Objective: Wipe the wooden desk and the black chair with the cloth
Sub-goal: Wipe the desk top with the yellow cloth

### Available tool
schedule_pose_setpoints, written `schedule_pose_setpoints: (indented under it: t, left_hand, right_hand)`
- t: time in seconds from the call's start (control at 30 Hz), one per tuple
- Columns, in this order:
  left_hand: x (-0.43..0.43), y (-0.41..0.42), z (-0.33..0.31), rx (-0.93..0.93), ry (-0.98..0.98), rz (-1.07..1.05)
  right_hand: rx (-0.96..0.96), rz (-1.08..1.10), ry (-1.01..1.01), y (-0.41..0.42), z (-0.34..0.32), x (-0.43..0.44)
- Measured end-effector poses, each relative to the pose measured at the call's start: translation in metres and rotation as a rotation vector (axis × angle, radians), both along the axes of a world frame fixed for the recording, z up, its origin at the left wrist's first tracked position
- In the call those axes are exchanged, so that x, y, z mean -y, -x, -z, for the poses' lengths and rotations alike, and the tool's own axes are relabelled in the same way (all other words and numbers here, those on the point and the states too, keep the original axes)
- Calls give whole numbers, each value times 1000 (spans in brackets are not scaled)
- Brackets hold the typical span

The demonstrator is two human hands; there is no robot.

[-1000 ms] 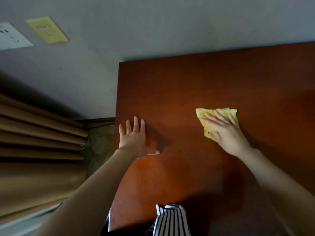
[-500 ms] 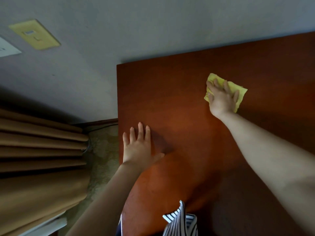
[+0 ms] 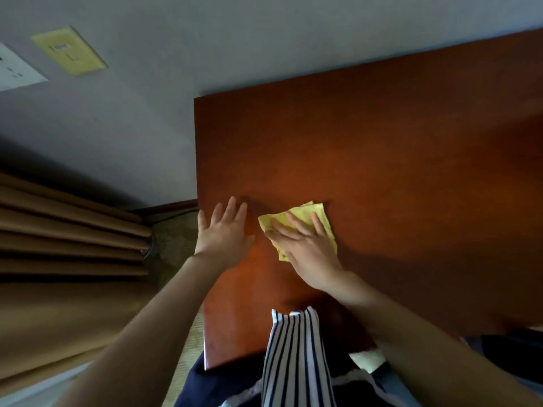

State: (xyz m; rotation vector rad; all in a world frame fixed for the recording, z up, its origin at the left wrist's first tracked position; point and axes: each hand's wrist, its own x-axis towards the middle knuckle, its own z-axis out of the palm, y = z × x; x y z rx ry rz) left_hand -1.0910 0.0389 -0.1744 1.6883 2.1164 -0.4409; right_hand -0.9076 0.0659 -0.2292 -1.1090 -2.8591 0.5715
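The wooden desk (image 3: 382, 157) fills the right and middle of the view, its reddish-brown top set against a pale grey wall (image 3: 205, 39). The yellow cloth (image 3: 302, 215) lies flat on the left part of the desk, folded into a rough square (layered edges show at its far corner). The right hand (image 3: 305, 254) lies on the cloth with its fingers straight and spread, palm down, pressing it against the wood; the cloth's far and left edges stick out beyond the fingertips. Just beside it, apart from the cloth, the left hand (image 3: 224, 233) rests palm down on the desk near its left edge, fingers straight and close together, thumb out toward the cloth, holding nothing. Both bare forearms reach in from the bottom of the view. A black-and-white striped garment (image 3: 293, 356) hangs at the near edge of the desk between the arms. Left of the desk, tan curtain (image 3: 58, 245) folds hang over a patterned carpet (image 3: 173, 242). On the wall at upper left sit a yellow plate (image 3: 69, 51) and a white socket plate (image 3: 14, 71).
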Motion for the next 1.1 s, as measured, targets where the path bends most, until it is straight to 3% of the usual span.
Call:
schedule_pose_setpoints:
  t: [0.2,0.6,0.83,1.1]
  left_hand:
    - [38,-37,11,49,10,57]
    - [84,-80,21,124,54,270]
    - [112,-50,18,157,77,397]
    - [146,22,17,114,141,495]
  right_hand:
    - [-26,64,0,-96,-4,55]
    - [45,689,73,-259,-6,73]
    - [-110,1246,83,-199,0,81]
    - [-105,1197,82,-105,8,129]
